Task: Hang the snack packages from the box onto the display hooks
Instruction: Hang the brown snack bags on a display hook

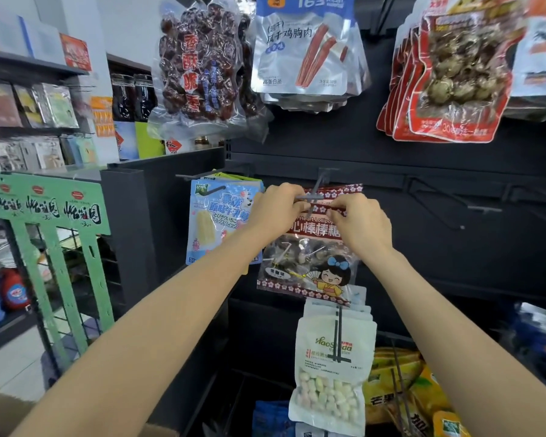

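A lollipop package (309,263) with a dark red flowered border and a cartoon girl hangs in front of the black display panel. My left hand (276,208) pinches its top edge on the left. My right hand (360,223) pinches the top edge on the right. Between my hands a grey display hook (312,197) crosses the package's top strip. A cardboard box corner (0,411) shows at the bottom left, mostly out of view.
Blue milk-stick packages (218,216) hang just left. White candy bags (333,373) hang below, yellow mango bags (401,383) lower right. Dates, chicken strips and red snack bags hang above. Bare hooks (483,208) stick out to the right. A green rack (51,216) stands left.
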Motion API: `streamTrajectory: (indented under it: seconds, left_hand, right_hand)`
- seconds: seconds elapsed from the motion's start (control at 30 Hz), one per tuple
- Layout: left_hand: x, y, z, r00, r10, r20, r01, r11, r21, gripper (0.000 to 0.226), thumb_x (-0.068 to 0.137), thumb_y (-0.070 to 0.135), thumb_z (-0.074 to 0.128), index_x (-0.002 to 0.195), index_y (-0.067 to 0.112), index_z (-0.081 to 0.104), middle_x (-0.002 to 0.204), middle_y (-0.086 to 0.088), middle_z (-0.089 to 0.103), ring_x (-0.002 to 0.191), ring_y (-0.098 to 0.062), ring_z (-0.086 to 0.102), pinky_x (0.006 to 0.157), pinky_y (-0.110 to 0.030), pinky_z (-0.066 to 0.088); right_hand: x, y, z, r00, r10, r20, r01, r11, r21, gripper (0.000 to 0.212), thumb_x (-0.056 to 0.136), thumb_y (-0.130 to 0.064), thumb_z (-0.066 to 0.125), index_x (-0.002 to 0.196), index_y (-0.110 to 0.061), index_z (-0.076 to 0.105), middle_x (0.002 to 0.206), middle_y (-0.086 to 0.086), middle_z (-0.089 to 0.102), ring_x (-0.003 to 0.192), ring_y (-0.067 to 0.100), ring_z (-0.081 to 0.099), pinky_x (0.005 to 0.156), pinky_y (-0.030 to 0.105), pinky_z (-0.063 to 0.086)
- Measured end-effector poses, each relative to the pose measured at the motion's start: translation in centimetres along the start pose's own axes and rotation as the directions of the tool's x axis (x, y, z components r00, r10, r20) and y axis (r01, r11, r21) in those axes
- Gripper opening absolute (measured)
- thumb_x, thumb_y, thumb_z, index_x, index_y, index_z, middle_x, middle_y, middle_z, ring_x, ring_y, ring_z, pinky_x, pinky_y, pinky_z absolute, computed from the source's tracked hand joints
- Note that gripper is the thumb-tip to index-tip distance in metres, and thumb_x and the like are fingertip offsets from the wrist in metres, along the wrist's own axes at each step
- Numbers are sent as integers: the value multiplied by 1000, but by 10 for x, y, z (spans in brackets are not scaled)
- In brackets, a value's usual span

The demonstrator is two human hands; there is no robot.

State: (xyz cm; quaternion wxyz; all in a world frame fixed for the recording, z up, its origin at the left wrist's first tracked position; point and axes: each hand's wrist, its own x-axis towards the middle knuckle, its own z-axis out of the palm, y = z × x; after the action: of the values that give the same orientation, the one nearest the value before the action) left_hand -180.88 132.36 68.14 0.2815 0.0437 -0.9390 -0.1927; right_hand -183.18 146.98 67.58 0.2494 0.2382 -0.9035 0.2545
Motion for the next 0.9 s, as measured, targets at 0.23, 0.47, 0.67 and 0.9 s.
streamTrajectory:
  seconds: [0.23,0.47,0.67,0.9]
  left_hand:
    - [37,2,18,999,-54,5,54,997,57,12,95,21,51,87,25,58,88,-1,63,97,-28,58,84,-39,41]
    - [42,-9,24,998,-3,-60,4,1000,23,11,90,12,59,98,17,62,103,-2,61,98,-22,59,71,-33,46]
    - [9,-37,16,973,-49,-227,21,992,-124,26,90,7,55,116,12,56,118,-5,52,108,-18,53,91,-33,47]
    - [-88,-105,-11,981,-179,-76,172,981,-89,16,93,18,52,106,16,60,94,4,61,80,-14,54,75,-34,49]
  right_hand:
    - [37,18,27,997,72,-29,-73,997,-34,31,96,-11,47,123,-19,62,112,11,67,101,31,62,73,36,47]
    - [31,23,38,976,-89,-197,55,984,-172,32,84,-1,62,115,-8,64,112,11,62,109,31,53,93,42,43]
    - [-10,10,52,986,-127,-104,128,992,1,21,93,-14,54,111,-9,63,105,6,59,98,21,53,78,31,43]
    - [-40,-66,100,926,-317,206,250,923,293,23,93,-17,49,111,-17,64,102,5,62,92,22,60,77,38,50]
